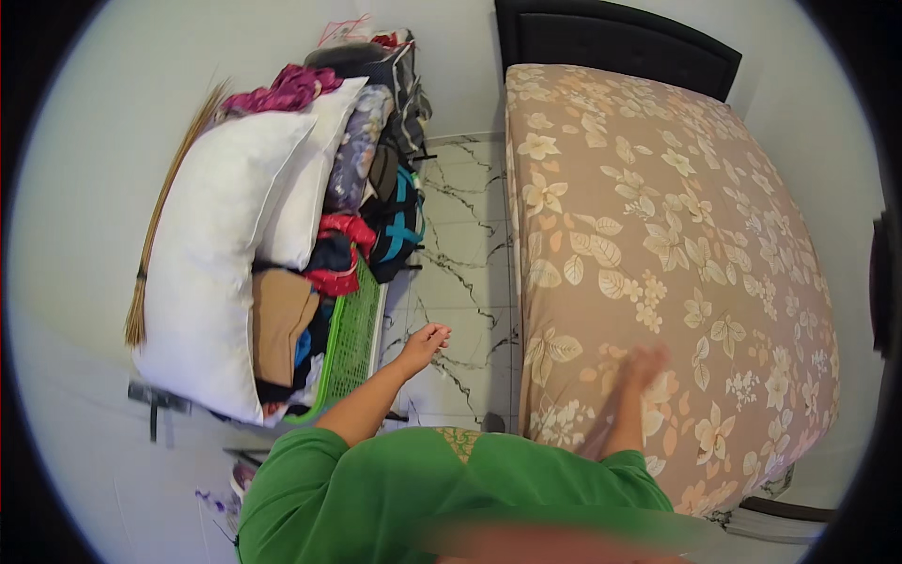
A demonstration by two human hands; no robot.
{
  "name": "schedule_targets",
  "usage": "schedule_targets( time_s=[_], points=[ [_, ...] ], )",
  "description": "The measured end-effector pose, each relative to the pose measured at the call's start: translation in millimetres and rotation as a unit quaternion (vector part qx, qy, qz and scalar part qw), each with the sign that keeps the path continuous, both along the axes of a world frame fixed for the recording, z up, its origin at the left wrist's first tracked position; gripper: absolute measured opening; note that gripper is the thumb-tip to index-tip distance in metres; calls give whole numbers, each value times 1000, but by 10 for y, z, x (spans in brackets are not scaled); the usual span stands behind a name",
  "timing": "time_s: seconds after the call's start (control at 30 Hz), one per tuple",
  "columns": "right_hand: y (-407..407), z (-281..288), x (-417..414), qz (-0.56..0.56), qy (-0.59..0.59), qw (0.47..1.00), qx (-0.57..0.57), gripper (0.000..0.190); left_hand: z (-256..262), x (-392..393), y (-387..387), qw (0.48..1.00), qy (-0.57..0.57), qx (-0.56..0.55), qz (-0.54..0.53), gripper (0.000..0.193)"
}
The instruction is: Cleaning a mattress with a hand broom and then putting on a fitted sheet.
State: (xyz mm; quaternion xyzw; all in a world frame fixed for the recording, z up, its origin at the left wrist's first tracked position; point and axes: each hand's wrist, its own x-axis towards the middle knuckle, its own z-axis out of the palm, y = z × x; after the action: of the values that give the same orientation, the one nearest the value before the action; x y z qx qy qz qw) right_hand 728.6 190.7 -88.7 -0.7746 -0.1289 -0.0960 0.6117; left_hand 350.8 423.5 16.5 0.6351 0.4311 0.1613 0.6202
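My left hand [426, 343] is above the tiled floor between the bed and a green plastic basket [350, 345]. Its fingers are loosely curled with small gaps, and I see nothing in them. Over the bed is my right hand [646, 364], blurred, so its finger pose is unclear. Whether it touches the floral bedsheet [634, 233] beneath it cannot be told. The brown sheet, with pale flowers and leaves, covers the mattress and lies mostly smooth. Folded tan cloth [278, 328] and other clothes fill the basket.
White pillows [211, 247] lean by the left wall next to a stick broom [176, 183]. A black and blue bag [400, 225], a patterned bundle [358, 151] and a backpack [402, 77] stand beyond. A black headboard [613, 46] closes the bed's far end. Marble-patterned tiles [458, 261] form a narrow aisle.
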Motion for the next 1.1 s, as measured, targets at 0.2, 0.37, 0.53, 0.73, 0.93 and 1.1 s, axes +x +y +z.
schedule_targets(
  time_s=[0.2, 0.37, 0.53, 0.73, 0.93, 1.1],
  points=[
    [693, 57, -268, 62, 183, 914, -357, 61, -54, 529, 613, 998, -54, -43, 9, 23],
    [1757, 303, -680, 549, -165, 731, -370, 56, -259, 963, 950, 996, -59, -65, -15, 23],
    [1574, 518, 308, 161, 115, 895, -400, 54, -446, 976, 1590, 996, -73, -51, 8, 22],
    [2321, -187, 115, -27, 251, 754, -606, 81, -535, 1021, 2702, 986, -96, -72, 114, 22],
    [4178, 253, 57, 563, 13, 700, -439, 64, -429, 1349, 3726, 991, -91, -49, 79, 23],
    [4373, 173, 1027, 129, -78, 920, -363, 53, -297, 1645, 4401, 987, -126, -56, 84, 23]
  ],
)
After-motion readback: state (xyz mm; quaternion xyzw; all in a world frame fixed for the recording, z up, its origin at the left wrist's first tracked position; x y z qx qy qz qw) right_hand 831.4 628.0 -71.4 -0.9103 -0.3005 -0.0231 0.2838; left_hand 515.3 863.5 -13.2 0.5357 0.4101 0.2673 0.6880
